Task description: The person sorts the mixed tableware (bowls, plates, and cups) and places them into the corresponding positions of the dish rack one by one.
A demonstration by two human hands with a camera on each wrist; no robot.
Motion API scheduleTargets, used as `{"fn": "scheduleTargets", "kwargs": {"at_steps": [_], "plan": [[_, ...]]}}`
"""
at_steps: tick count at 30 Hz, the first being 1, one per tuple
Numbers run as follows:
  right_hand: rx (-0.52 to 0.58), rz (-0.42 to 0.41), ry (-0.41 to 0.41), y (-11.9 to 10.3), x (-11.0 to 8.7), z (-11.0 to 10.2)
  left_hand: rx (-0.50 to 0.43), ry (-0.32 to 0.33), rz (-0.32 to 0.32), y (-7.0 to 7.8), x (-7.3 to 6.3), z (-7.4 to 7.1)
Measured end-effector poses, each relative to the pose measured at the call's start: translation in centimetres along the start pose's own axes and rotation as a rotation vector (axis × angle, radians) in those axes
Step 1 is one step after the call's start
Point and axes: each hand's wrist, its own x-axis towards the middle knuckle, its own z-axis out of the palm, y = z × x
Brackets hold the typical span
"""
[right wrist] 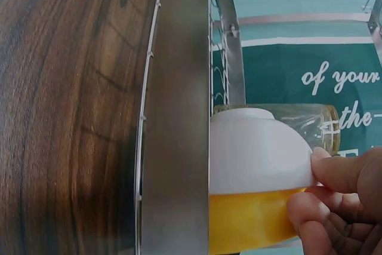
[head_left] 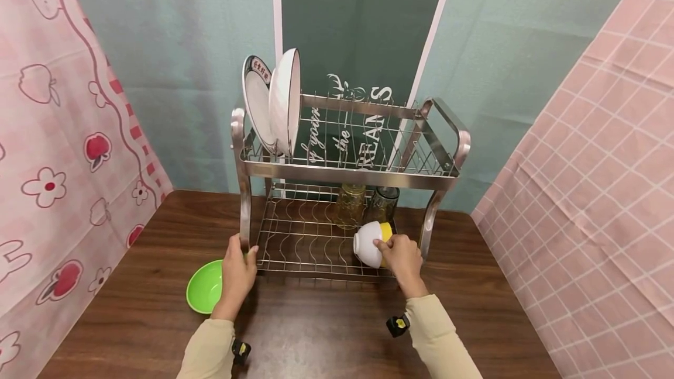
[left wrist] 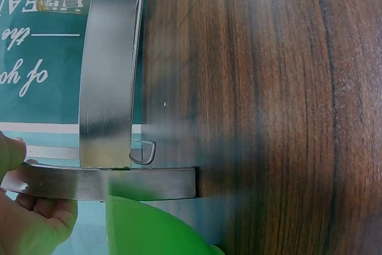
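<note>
On the lower tier of a metal dish rack (head_left: pixel 347 176), a white-and-yellow bowl (head_left: pixel 370 244) stands on its side, its base facing left. My right hand (head_left: pixel 402 259) pinches the bowl's rim side, with the thumb on the outside. In the right wrist view the bowl (right wrist: pixel 259 156) shows a white body and a yellow band, and the right hand's fingers (right wrist: pixel 343 177) touch it. My left hand (head_left: pixel 238 274) grips the rack's left front leg (left wrist: pixel 59 182), thumb on one side and fingers on the other. Beside that hand lies a green bowl (head_left: pixel 204 288), partly covered by it.
A white plate with a dark patterned rim (head_left: pixel 258 95) and a large white bowl (head_left: pixel 285 101) stand in the upper tier's left end. A yellowish glass (head_left: pixel 349 206) and a dark glass (head_left: pixel 383 203) stand behind the held bowl. Everything rests on a wooden table (head_left: pixel 316 332).
</note>
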Motion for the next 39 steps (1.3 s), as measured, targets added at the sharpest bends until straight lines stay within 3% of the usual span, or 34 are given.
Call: {"fn": "scheduleTargets", "kwargs": {"at_steps": [10, 28, 33, 36, 39], "plan": [[0.016, -0.004, -0.016, 0.1, -0.1, 0.0, 0.008, -0.016, -0.03, 0.1, 0.1, -0.1], [0.014, -0.042, -0.021, -0.4, -0.5, 0.3, -0.003, -0.007, -0.003, 0.0, 0.2, -0.1], [0.046, -0.033, -0.056, -0.3, -0.6, 0.4, 0.006, -0.017, -0.026, 0.1, 0.2, -0.4], [0.054, -0.037, -0.087, -0.1, -0.8, 0.3, 0.013, -0.075, -0.091, 0.5, 0.5, -0.8], [0.052, -0.046, -0.114, 0.1, -1.2, -0.3, 0.031, -0.199, -0.178, 1.0, 0.9, -1.6]]}}
